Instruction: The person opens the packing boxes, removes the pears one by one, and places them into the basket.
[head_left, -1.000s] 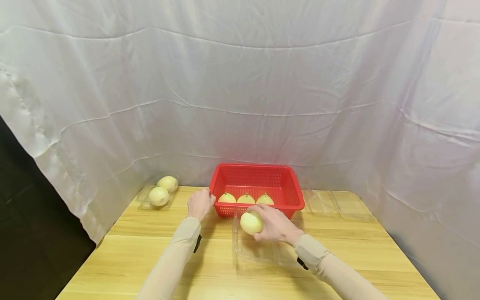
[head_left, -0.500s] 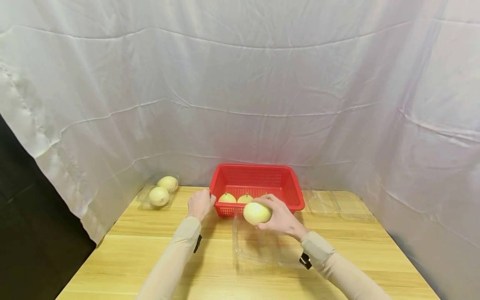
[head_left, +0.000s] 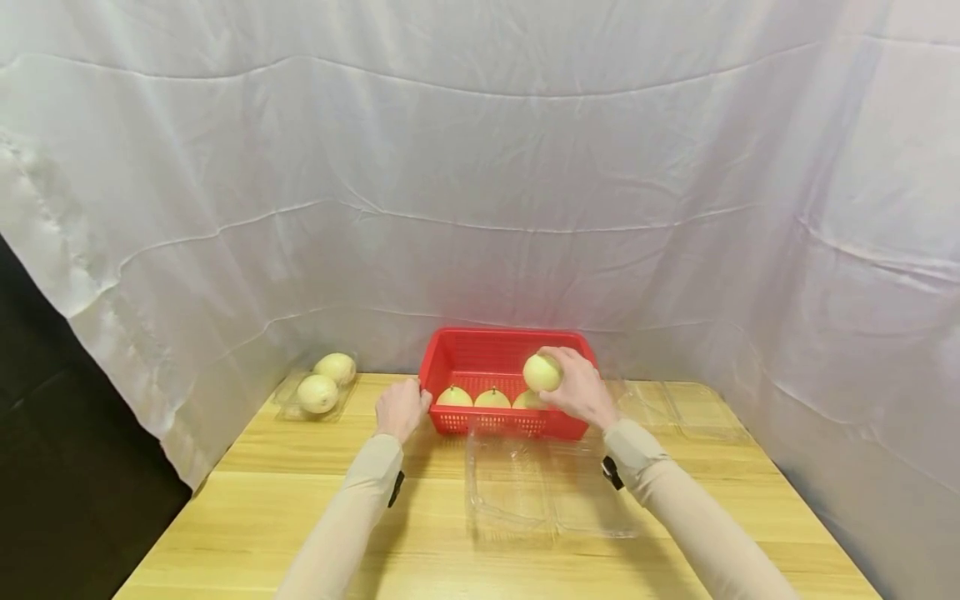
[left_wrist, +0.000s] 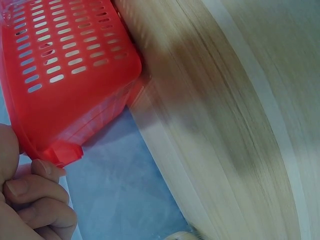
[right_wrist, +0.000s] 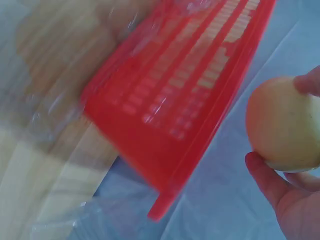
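Note:
In the head view my right hand point(head_left: 581, 387) grips a round, pale yellow pear point(head_left: 542, 373) above the right part of the red plastic basket point(head_left: 513, 335). The right wrist view shows the pear point(right_wrist: 281, 122) between thumb and fingers, beyond the basket's rim. My left hand point(head_left: 401, 408) grips the basket's left front rim; in the left wrist view its fingers point(left_wrist: 37, 200) curl at the rim corner. Along the basket's front wall sit several pears point(head_left: 492, 398) with short stems. In front of the basket, a clear plastic clamshell box point(head_left: 517, 487) lies spread open on the table.
At the back left, a clear box point(head_left: 285, 404) holds two pale yellow pears point(head_left: 318, 393). Another clear open box point(head_left: 675, 408) lies at the back right. Grey-white curtains point(head_left: 480, 167) hang behind and beside the wooden table point(head_left: 262, 533).
My right hand has lifted the pear from above the clear box, back and rightward, to above the basket. The left hand stays on the rim.

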